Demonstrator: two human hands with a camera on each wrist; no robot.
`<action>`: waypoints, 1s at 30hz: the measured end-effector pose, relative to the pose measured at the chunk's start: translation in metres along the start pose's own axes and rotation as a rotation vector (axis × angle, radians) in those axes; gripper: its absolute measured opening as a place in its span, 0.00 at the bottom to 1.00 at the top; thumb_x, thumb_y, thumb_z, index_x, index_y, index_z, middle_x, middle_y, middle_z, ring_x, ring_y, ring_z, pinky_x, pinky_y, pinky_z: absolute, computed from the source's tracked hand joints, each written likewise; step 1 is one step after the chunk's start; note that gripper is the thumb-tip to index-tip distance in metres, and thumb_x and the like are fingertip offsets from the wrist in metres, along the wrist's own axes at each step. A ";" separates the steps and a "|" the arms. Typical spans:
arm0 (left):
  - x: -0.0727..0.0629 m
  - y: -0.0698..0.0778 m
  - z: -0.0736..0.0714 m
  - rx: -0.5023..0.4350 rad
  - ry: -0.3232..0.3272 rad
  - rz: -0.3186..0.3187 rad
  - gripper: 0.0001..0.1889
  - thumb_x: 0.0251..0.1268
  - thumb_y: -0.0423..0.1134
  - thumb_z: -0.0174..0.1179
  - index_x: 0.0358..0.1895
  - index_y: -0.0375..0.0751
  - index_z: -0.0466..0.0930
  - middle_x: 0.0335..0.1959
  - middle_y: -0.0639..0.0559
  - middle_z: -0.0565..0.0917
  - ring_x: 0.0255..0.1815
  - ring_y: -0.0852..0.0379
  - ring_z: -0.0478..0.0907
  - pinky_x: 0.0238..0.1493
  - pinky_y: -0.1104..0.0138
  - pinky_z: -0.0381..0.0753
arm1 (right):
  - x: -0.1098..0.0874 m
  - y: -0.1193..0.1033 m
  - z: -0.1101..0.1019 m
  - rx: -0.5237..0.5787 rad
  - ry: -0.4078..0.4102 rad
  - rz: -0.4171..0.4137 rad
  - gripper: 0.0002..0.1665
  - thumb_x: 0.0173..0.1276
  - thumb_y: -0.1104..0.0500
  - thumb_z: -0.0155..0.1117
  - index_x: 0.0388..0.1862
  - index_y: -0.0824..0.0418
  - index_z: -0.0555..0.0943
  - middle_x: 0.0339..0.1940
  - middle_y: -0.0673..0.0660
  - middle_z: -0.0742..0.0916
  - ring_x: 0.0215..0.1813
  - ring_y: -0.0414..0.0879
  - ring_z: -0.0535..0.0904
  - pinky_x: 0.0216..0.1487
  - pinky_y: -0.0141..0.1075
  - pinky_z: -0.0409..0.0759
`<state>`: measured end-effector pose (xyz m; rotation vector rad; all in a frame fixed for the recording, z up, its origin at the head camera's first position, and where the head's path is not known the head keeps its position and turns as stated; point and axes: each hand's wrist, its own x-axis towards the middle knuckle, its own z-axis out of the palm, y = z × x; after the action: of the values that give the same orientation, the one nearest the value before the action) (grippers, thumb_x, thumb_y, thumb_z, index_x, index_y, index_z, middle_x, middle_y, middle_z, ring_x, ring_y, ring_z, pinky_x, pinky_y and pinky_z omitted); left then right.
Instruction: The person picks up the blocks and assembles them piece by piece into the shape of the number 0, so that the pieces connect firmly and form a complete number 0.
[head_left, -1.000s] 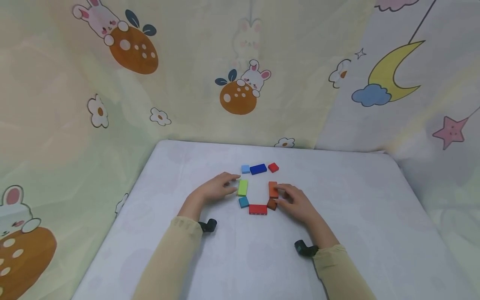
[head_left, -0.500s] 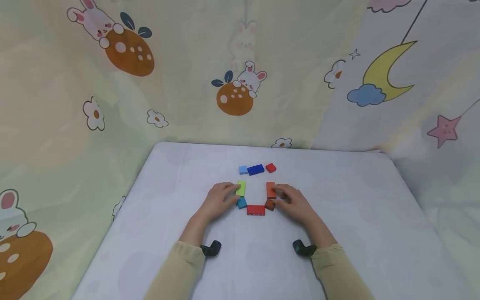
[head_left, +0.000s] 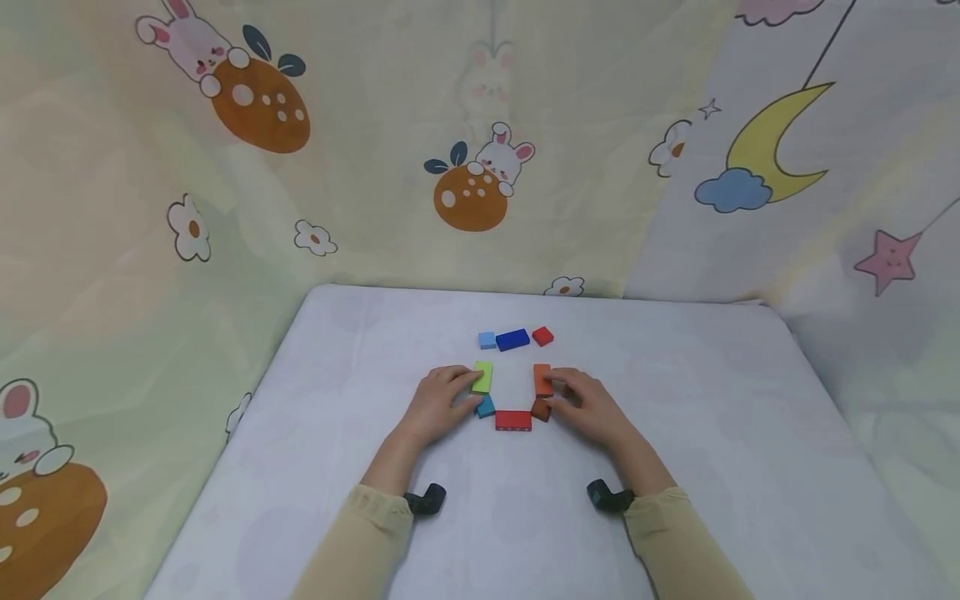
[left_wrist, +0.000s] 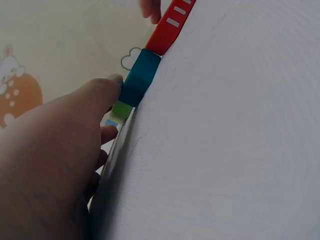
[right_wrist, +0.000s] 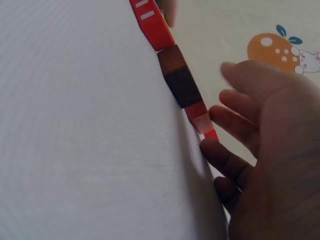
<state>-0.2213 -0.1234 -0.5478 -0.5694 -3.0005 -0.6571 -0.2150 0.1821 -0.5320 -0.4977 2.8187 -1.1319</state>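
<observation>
The green block (head_left: 486, 380) pointed lengthwise away, right of the left hand (head_left: 437, 405), thumb and fingers apart, as on the right hand (head_left: 594, 406).

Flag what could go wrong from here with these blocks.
1. The left hand seems to have its thumb against the teal square block; too much pressure could skew it and shift the adjoining red rectangular block with white marks.
2. The right hand has fingers at the orange rectangular block; a brush could knock it out of line with the small brown block.
</observation>
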 end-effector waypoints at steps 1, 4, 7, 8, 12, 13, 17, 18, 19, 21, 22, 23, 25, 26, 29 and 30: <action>0.000 0.000 0.000 0.001 -0.002 -0.001 0.28 0.70 0.61 0.54 0.71 0.65 0.68 0.68 0.57 0.73 0.72 0.52 0.65 0.73 0.52 0.64 | 0.001 -0.001 0.000 0.001 0.001 -0.006 0.28 0.68 0.47 0.66 0.67 0.45 0.74 0.65 0.52 0.79 0.56 0.49 0.75 0.58 0.51 0.79; 0.000 0.000 -0.001 0.011 0.003 0.003 0.28 0.70 0.61 0.54 0.71 0.65 0.68 0.68 0.56 0.73 0.72 0.52 0.65 0.72 0.52 0.65 | 0.005 -0.005 -0.005 -0.006 -0.009 -0.007 0.27 0.69 0.46 0.64 0.66 0.46 0.74 0.61 0.51 0.80 0.53 0.47 0.75 0.54 0.46 0.80; 0.000 0.000 -0.002 0.017 0.002 0.005 0.28 0.70 0.62 0.54 0.71 0.65 0.68 0.67 0.56 0.73 0.71 0.51 0.66 0.72 0.52 0.65 | 0.013 -0.008 -0.013 -0.013 -0.018 0.013 0.27 0.70 0.47 0.64 0.67 0.46 0.74 0.59 0.51 0.80 0.51 0.48 0.75 0.50 0.42 0.80; 0.000 0.000 -0.003 0.016 0.003 0.005 0.28 0.70 0.61 0.54 0.71 0.64 0.68 0.67 0.56 0.73 0.71 0.51 0.66 0.72 0.51 0.65 | 0.017 -0.008 -0.017 -0.019 -0.027 0.026 0.27 0.71 0.48 0.63 0.67 0.46 0.73 0.59 0.52 0.80 0.52 0.49 0.75 0.49 0.42 0.80; 0.000 0.001 -0.003 0.013 0.000 -0.001 0.28 0.70 0.61 0.54 0.71 0.64 0.69 0.68 0.55 0.73 0.71 0.51 0.66 0.72 0.51 0.65 | 0.040 -0.006 -0.033 -0.037 -0.044 0.091 0.28 0.72 0.51 0.61 0.69 0.46 0.71 0.63 0.55 0.79 0.54 0.52 0.75 0.50 0.45 0.81; 0.000 0.001 -0.003 0.012 0.002 -0.003 0.28 0.70 0.61 0.54 0.71 0.64 0.69 0.68 0.55 0.73 0.71 0.51 0.66 0.72 0.51 0.65 | 0.046 -0.005 -0.037 -0.043 -0.047 0.111 0.28 0.72 0.51 0.61 0.70 0.45 0.71 0.63 0.55 0.78 0.55 0.52 0.75 0.49 0.45 0.81; 0.001 -0.001 -0.001 0.014 -0.001 -0.008 0.28 0.70 0.62 0.54 0.71 0.65 0.68 0.68 0.56 0.73 0.71 0.51 0.66 0.72 0.51 0.65 | 0.071 -0.002 -0.050 -0.059 -0.068 0.168 0.28 0.73 0.52 0.60 0.71 0.44 0.69 0.66 0.55 0.76 0.57 0.54 0.74 0.50 0.45 0.82; 0.001 -0.001 0.000 0.016 -0.003 -0.010 0.28 0.70 0.62 0.53 0.71 0.65 0.68 0.68 0.56 0.73 0.71 0.51 0.66 0.72 0.51 0.65 | 0.076 -0.002 -0.052 -0.060 -0.077 0.178 0.29 0.73 0.53 0.60 0.71 0.44 0.69 0.66 0.55 0.76 0.58 0.54 0.73 0.50 0.45 0.82; 0.001 -0.002 0.001 0.018 -0.004 -0.011 0.28 0.70 0.62 0.53 0.71 0.65 0.68 0.68 0.56 0.73 0.71 0.52 0.66 0.72 0.51 0.65 | 0.082 -0.001 -0.054 -0.061 -0.085 0.189 0.29 0.73 0.53 0.60 0.71 0.43 0.69 0.67 0.54 0.75 0.58 0.54 0.73 0.51 0.46 0.82; 0.001 -0.003 0.002 0.016 -0.003 -0.009 0.28 0.70 0.63 0.53 0.71 0.66 0.68 0.68 0.56 0.73 0.71 0.52 0.65 0.72 0.51 0.65 | 0.092 0.001 -0.055 -0.061 -0.110 0.203 0.29 0.73 0.55 0.60 0.72 0.44 0.68 0.68 0.55 0.74 0.60 0.55 0.72 0.53 0.47 0.81; 0.001 -0.003 0.002 0.014 -0.001 -0.006 0.28 0.70 0.63 0.53 0.71 0.65 0.68 0.68 0.56 0.73 0.71 0.51 0.65 0.72 0.51 0.65 | 0.096 0.002 -0.056 -0.062 -0.123 0.213 0.29 0.73 0.56 0.60 0.72 0.44 0.69 0.69 0.54 0.74 0.60 0.55 0.72 0.55 0.48 0.81; 0.001 -0.003 0.002 0.010 0.001 -0.004 0.28 0.70 0.63 0.53 0.71 0.65 0.68 0.68 0.56 0.73 0.71 0.51 0.66 0.72 0.51 0.65 | 0.100 0.003 -0.055 -0.067 -0.136 0.224 0.29 0.73 0.56 0.60 0.72 0.44 0.69 0.69 0.54 0.74 0.61 0.55 0.72 0.56 0.49 0.80; 0.001 -0.002 0.002 0.007 0.008 0.004 0.28 0.70 0.63 0.53 0.71 0.65 0.68 0.68 0.56 0.73 0.71 0.51 0.66 0.71 0.50 0.66 | 0.107 0.004 -0.054 -0.075 -0.163 0.236 0.30 0.73 0.57 0.60 0.72 0.43 0.68 0.71 0.54 0.73 0.62 0.56 0.72 0.60 0.51 0.79; 0.001 -0.002 0.002 0.003 0.011 0.008 0.28 0.70 0.62 0.54 0.71 0.64 0.69 0.67 0.56 0.74 0.71 0.51 0.66 0.71 0.50 0.66 | 0.110 0.004 -0.054 -0.079 -0.176 0.241 0.30 0.73 0.57 0.60 0.72 0.43 0.68 0.71 0.54 0.73 0.63 0.56 0.72 0.61 0.51 0.78; 0.001 -0.002 0.002 0.003 0.013 0.013 0.28 0.69 0.62 0.54 0.71 0.64 0.69 0.67 0.56 0.74 0.71 0.51 0.66 0.71 0.50 0.66 | 0.117 0.005 -0.051 -0.092 -0.204 0.249 0.30 0.73 0.59 0.60 0.72 0.43 0.68 0.72 0.54 0.72 0.65 0.57 0.71 0.64 0.53 0.76; 0.001 -0.002 0.002 0.007 0.012 0.011 0.28 0.69 0.62 0.54 0.71 0.64 0.69 0.67 0.56 0.74 0.71 0.51 0.66 0.71 0.51 0.66 | 0.118 0.004 -0.051 -0.095 -0.212 0.247 0.30 0.73 0.59 0.59 0.72 0.43 0.68 0.72 0.54 0.72 0.66 0.57 0.71 0.65 0.53 0.76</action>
<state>-0.2231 -0.1242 -0.5499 -0.5793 -2.9849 -0.6473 -0.3366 0.1808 -0.4905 -0.2478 2.6657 -0.8493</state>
